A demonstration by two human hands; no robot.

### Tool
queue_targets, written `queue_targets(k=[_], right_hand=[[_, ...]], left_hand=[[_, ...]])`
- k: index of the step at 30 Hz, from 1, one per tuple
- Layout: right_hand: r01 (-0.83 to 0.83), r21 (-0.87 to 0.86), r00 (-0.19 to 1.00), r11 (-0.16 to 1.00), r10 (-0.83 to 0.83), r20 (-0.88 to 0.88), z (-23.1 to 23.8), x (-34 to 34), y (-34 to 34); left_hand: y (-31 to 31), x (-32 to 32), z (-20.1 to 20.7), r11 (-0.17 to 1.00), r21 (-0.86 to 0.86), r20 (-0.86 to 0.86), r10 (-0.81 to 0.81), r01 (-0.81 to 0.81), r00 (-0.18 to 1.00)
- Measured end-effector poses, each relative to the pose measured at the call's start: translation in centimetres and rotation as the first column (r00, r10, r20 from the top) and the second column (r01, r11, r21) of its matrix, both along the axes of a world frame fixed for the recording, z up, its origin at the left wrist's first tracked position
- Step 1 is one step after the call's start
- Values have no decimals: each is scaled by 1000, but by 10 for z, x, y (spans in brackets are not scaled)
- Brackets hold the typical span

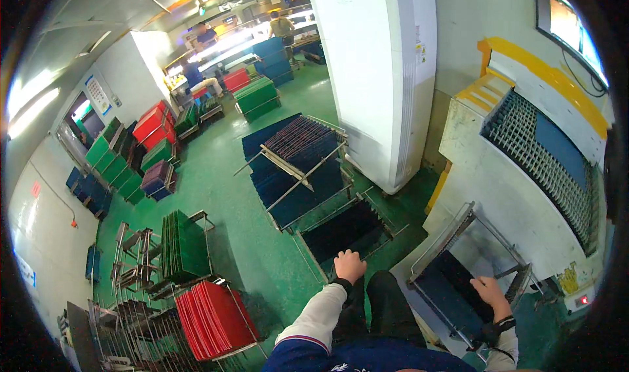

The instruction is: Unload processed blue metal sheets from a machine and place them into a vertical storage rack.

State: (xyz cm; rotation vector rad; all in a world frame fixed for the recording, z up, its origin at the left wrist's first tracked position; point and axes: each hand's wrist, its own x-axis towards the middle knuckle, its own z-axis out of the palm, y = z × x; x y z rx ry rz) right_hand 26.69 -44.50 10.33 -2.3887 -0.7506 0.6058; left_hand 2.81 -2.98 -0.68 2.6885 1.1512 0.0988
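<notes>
My right hand (489, 294) is at the metal rack (419, 262) on my right, its fingers closed at the edge of a dark blue panel (452, 300). The fingertips are partly hidden against the dark panel. Above my knee is my left hand (350, 267), fingers lightly bent and a little apart, with nothing visible in it. Just beyond it, a low metal rack (392, 237) holds dark panels (347, 231).
A taller rack of dark blue panels (295, 188) stands ahead. A machine with a slatted bed (544, 159) is at right, beside a white cabinet (363, 77). Racks of red panels (213, 319) and green panels (183, 244) stand left. People (282, 28) are at the far benches.
</notes>
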Motion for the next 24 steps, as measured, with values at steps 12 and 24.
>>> queue_targets(k=[12, 24], right_hand=[[-23, 22, 998, 999, 24, -63, 7, -2, 0], [47, -102, 983, 994, -64, -174, 5, -1, 4]], left_hand=[[1, 2, -2, 1000, -17, -39, -7, 6, 999], [-1, 2, 2, 999, -33, -36, -12, 11, 999]])
